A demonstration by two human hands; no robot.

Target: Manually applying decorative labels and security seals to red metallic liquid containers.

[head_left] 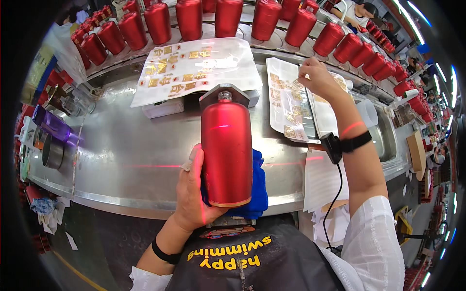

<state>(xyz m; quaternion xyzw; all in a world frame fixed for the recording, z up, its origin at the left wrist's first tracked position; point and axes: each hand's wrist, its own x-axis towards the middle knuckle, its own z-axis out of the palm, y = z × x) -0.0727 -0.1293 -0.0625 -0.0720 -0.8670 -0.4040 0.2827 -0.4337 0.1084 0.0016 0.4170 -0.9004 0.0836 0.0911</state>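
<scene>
My left hand (193, 194) is wrapped around the lower left side of a glossy red bottle (226, 155). The bottle leans with its base toward me, and its neck rests at a dark angular holder (252, 97). A pale wrap covers one of my left fingertips. Over a sheet of gold stickers (292, 114) on the right, my right hand (318, 77) is closed in a pinch on a small clear sticker with gold marks. A blue cloth (259, 186) lies beneath and beside the bottle.
A larger white sheet of gold stickers (194, 68) lies on a white box behind the holder. Red bottles (228, 17) line a conveyor across the back. A purple container (51, 123) and metal cup (53, 151) stand left. A sink (387, 140) is right. One person (357, 12) works beyond.
</scene>
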